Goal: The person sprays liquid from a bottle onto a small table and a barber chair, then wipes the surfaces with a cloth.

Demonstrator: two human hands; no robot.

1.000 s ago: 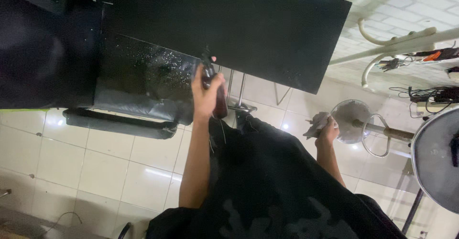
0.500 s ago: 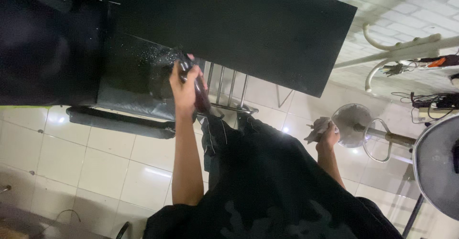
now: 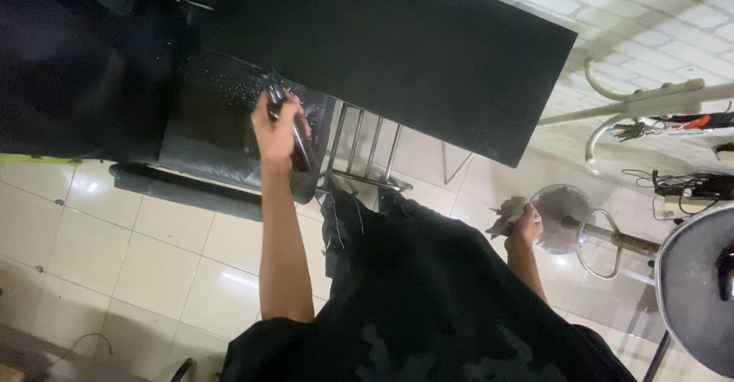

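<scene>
**Hands, Seat and Floor**

Left hand (image 3: 277,130) is clamped on a dark handheld tool (image 3: 294,133) above the speckled black seat (image 3: 206,122). Right hand (image 3: 526,225) grips a grey cloth (image 3: 506,217) over the glossy tiled floor (image 3: 153,260), near a stool base (image 3: 562,206).

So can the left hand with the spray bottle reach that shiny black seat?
Probably yes. The left hand already holds the spray bottle right over the black seat, and nothing lies between them.
</scene>
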